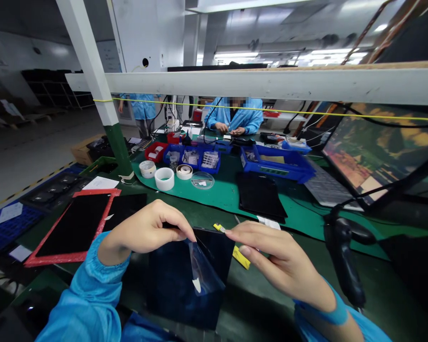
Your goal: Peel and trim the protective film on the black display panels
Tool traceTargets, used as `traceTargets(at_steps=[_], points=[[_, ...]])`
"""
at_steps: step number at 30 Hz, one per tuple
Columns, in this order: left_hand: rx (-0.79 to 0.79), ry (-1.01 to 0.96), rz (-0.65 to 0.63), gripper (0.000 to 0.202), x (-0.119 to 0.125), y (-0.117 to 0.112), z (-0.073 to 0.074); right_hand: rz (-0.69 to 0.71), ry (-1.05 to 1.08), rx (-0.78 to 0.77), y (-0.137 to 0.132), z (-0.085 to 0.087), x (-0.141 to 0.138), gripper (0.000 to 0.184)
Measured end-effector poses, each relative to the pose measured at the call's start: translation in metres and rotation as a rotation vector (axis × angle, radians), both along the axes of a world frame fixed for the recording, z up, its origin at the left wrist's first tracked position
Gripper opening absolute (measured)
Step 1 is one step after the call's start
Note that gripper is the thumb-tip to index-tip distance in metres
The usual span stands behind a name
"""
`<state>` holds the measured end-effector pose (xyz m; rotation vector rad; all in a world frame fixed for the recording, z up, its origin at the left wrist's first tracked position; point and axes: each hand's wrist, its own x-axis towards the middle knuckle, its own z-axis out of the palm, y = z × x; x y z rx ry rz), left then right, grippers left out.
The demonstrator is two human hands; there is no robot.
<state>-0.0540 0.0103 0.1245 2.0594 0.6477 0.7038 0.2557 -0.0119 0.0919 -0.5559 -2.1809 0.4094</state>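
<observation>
My left hand (151,227) is closed in a pinch on the upper corner of a clear plastic film (209,271), which hangs down and carries a small white tab (197,285). Beneath it lies a glossy dark panel (174,289) on the bench. To the right, my right hand (274,259) has its fingers stretched out, the thumb apart from the forefinger. By its forefinger tip is a small yellow piece (218,227) with a pale end; whether they touch I cannot tell. Another yellow piece (241,258) lies below that hand's thumb.
A red-edged dark panel (74,225) lies left. Tape rolls (164,179), a clear round dish (202,180) and blue bins (276,163) stand behind. Black sheets (260,195) lie on the green mat. A black handheld device (344,259) stands right. A co-worker (235,116) sits opposite.
</observation>
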Motion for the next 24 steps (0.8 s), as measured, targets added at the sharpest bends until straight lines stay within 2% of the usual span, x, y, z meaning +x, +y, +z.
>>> traceTargets(at_steps=[13,21,24], points=[[-0.013,-0.002,-0.012,0.028,0.000,0.000,-0.003,0.021,0.001,-0.031,0.000,-0.007,-0.001,0.040],[0.016,0.042,-0.052,0.026,0.007,-0.001,-0.004,0.082,-0.041,-0.057,-0.001,-0.019,-0.021,0.041],[0.033,0.082,-0.040,0.026,0.008,-0.001,-0.004,0.087,-0.072,-0.053,0.002,-0.016,-0.018,0.039]])
